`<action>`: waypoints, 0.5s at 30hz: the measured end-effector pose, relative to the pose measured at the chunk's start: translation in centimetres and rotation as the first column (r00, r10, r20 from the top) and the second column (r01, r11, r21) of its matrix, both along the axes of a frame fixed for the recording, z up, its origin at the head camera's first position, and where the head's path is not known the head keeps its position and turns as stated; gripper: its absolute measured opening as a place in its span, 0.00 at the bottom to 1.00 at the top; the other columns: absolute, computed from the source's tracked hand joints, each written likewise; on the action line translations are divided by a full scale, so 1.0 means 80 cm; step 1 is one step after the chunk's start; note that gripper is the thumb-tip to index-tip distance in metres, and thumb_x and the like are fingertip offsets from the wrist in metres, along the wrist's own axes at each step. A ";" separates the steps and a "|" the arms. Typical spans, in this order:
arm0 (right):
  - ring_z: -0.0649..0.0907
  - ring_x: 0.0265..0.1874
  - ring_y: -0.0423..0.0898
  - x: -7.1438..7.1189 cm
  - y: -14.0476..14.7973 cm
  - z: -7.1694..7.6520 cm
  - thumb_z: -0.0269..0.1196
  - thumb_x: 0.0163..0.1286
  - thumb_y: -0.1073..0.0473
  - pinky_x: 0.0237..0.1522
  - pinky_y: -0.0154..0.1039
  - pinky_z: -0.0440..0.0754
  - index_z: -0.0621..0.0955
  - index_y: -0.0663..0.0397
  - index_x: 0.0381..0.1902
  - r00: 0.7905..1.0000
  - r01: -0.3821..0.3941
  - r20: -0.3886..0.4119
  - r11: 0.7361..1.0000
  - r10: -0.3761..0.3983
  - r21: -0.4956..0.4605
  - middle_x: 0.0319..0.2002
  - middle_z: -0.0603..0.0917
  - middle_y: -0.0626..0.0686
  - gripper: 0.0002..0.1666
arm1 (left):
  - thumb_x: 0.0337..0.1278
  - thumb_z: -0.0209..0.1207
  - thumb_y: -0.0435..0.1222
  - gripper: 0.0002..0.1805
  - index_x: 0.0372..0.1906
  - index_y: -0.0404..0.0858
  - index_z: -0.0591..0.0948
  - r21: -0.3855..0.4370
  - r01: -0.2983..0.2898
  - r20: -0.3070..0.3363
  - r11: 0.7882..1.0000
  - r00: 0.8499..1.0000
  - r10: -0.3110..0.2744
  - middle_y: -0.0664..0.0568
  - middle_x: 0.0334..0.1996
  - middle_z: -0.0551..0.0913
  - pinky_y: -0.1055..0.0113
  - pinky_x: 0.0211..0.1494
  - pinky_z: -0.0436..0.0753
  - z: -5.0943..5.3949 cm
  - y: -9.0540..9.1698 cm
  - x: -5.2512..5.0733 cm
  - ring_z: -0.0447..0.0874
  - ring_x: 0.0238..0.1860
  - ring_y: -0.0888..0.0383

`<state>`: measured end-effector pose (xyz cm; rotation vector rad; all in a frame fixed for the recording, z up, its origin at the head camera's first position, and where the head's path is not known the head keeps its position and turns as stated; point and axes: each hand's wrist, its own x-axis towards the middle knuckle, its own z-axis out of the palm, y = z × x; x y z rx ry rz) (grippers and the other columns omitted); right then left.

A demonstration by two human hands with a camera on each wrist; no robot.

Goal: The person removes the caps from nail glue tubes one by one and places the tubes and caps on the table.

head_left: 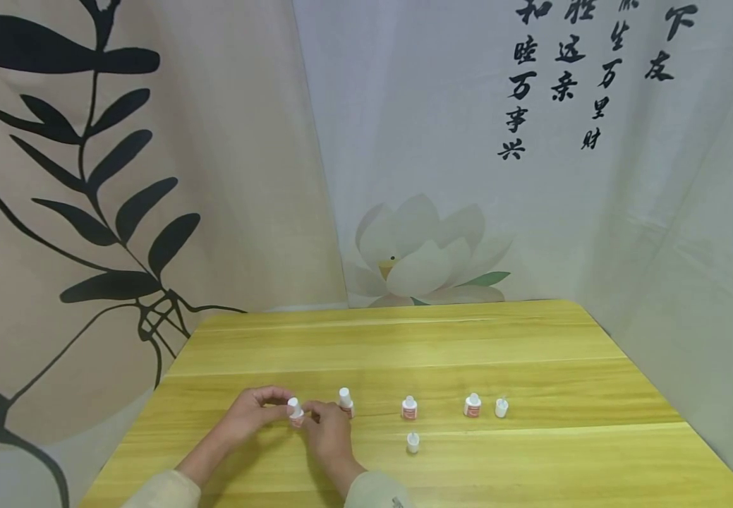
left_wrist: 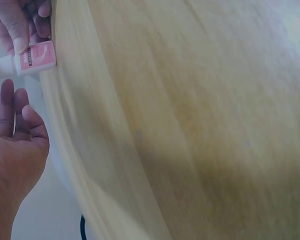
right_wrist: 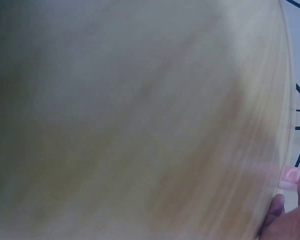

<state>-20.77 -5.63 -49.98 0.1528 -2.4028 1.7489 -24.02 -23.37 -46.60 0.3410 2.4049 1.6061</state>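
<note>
A small white bottle with a pink label (head_left: 297, 418) is held tilted between the two hands, over the left part of the table. My right hand (head_left: 330, 432) grips its body; in the left wrist view that thumb presses on the label. My left hand (head_left: 248, 416) has its thumb and index finger at the white cap (head_left: 293, 403), seemingly pinching it, while its other fingers are loosely bent. The left fingertips are mostly cut off in the left wrist view. Just beyond the right hand stands a capped bottle (head_left: 343, 398), partly hidden by it.
Two bottles without tall caps, one mid-table (head_left: 409, 408) and one farther right (head_left: 473, 406), stand upright. A loose white cap (head_left: 413, 442) sits in front of the first, another cap (head_left: 501, 408) beside the second. Printed cloth (head_left: 264, 176) hangs behind the wooden table (head_left: 563, 466).
</note>
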 end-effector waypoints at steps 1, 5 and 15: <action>0.69 0.26 0.35 0.000 0.000 0.000 0.71 0.59 0.62 0.29 0.31 0.70 0.89 0.53 0.36 1.000 -0.001 0.004 1.000 0.001 -0.002 0.23 0.73 0.41 0.07 | 0.58 0.68 0.41 0.18 0.49 0.33 0.83 -0.005 -0.001 -0.001 1.000 1.000 0.001 0.45 0.46 0.82 0.54 0.50 0.77 -0.001 0.000 0.000 0.77 0.49 0.49; 0.70 0.26 0.35 0.000 0.000 0.001 0.71 0.59 0.62 0.29 0.31 0.70 0.89 0.53 0.37 1.000 0.000 0.010 1.000 0.000 -0.003 0.23 0.73 0.40 0.07 | 0.57 0.68 0.41 0.15 0.45 0.36 0.84 -0.005 0.003 -0.006 1.000 1.000 -0.003 0.45 0.45 0.82 0.55 0.50 0.77 -0.002 0.000 -0.001 0.76 0.49 0.48; 0.71 0.23 0.34 0.000 -0.001 0.000 0.71 0.59 0.63 0.26 0.30 0.71 0.88 0.55 0.36 1.000 -0.013 0.004 1.000 0.013 -0.024 0.21 0.77 0.42 0.06 | 0.58 0.68 0.41 0.19 0.49 0.34 0.82 -0.010 -0.003 -0.006 1.000 1.000 0.003 0.44 0.46 0.82 0.56 0.46 0.75 -0.001 0.001 0.000 0.75 0.49 0.48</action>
